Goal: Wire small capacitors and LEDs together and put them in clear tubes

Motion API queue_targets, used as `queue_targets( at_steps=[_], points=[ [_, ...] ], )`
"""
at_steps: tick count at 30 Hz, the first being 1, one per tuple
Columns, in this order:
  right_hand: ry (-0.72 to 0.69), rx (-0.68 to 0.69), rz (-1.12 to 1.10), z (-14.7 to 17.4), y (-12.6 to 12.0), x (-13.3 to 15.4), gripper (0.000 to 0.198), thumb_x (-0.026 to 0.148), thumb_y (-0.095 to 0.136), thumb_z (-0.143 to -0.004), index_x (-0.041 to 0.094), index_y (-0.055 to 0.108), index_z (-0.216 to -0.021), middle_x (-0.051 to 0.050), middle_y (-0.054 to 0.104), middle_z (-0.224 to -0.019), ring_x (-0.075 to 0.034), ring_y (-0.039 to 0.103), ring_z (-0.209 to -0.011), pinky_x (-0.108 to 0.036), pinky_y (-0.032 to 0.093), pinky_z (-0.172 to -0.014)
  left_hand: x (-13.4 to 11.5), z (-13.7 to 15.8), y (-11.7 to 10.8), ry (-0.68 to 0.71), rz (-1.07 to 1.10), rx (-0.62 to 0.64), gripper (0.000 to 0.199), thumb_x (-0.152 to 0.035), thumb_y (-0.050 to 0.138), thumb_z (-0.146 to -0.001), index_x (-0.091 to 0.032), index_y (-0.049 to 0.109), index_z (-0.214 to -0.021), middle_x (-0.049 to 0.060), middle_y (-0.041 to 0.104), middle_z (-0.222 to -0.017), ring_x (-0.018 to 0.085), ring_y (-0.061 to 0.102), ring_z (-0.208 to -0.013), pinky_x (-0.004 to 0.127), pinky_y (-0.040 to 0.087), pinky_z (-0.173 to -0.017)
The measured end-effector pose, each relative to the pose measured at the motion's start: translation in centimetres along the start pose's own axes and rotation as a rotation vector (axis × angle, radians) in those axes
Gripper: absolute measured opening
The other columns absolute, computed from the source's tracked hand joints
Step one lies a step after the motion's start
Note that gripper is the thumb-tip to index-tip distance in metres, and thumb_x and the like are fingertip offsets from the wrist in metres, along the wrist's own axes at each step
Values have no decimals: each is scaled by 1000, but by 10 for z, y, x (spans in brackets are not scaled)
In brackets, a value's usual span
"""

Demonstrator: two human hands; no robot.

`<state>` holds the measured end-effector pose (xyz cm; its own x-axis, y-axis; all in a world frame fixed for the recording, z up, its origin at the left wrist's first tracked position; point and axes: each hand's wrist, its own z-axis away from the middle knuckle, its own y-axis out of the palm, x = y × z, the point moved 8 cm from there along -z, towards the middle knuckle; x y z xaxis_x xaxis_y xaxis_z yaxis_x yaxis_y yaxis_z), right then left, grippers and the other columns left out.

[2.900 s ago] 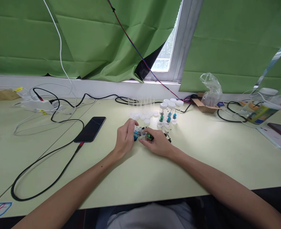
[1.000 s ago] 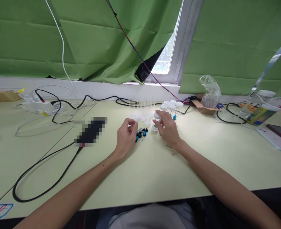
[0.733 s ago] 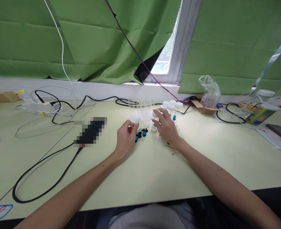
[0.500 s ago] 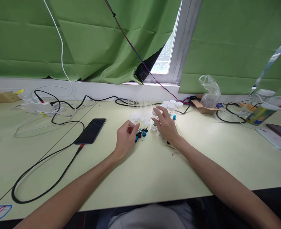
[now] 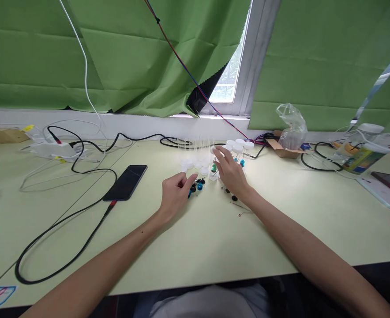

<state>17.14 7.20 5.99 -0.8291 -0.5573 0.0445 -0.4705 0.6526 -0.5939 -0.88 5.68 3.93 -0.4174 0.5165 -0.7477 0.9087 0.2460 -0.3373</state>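
Note:
My right hand (image 5: 231, 172) has its fingers and thumb bent around the upper part of a clear plastic tube (image 5: 214, 176) with a white base. A green part (image 5: 214, 168) shows inside that tube. My left hand (image 5: 176, 191) is closed, fingers curled and thumb stretched over them, just left of a small pile of blue and black parts (image 5: 199, 186). Whatever its fingers hold is hidden. Behind the hands stand several clear tubes (image 5: 198, 152) with white bottoms. Beyond my right hand, several white-capped tubes (image 5: 239, 145) hold blue parts (image 5: 242, 163).
A black phone (image 5: 125, 182) with a cable lies to the left. Small black pieces (image 5: 234, 198) and a thin wire lie beside my right wrist. At the back right are a cardboard box (image 5: 283, 150) with a plastic bag (image 5: 292, 128), and phones (image 5: 388, 187).
My right hand has shifted slightly at the tube, so the green part inside shows more. The left thumb has moved a little right, over the pile's edge.

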Motion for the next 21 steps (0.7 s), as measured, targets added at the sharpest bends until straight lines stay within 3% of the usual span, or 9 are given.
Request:
queue_targets(
  at_steps=[4,8,15,18,21],
  points=[
    [7,26,-15,2,3,-1,52,4,32,-97,20,39,-146,-19,51,-144,-22,67,-98,-28,52,-54,-4,1,3,24,-29,28,55,-43,53,-93,-19,22,-54,-4,21,-52,10,21,-51,30,22,-50],
    [8,42,-17,3,6,-2,56,-1,32,-93,18,41,-145,-20,49,-146,-22,66,-97,-27,49,-52,-5,4,6,46,-37,72,60,-49,38,-99,-20,29,-47,-1,32,-46,11,29,-46,31,27,-50],
    [15,-1,-56,3,-5,9,38,13,37,-101,18,49,-137,-20,50,-145,-19,67,-86,-27,45,-49,-10,6,6,74,4,91,58,-44,32,-102,-21,35,-49,1,44,-49,14,44,-49,31,37,-55],
    [11,-28,-121,6,-13,23,32,19,40,-102,16,50,-132,-19,61,-131,-17,67,-83,-28,46,-54,-9,6,5,29,-16,98,46,-41,34,-102,-21,50,-64,-1,48,-52,13,44,-49,29,36,-54],
    [-30,93,-184,13,-4,40,23,20,41,-101,16,58,-117,-10,70,-93,-17,65,-78,-27,43,-58,-7,5,4,-3,-19,91,21,-41,45,-99,-23,54,-90,-6,43,-53,12,40,-47,26,32,-49]
  ],
)
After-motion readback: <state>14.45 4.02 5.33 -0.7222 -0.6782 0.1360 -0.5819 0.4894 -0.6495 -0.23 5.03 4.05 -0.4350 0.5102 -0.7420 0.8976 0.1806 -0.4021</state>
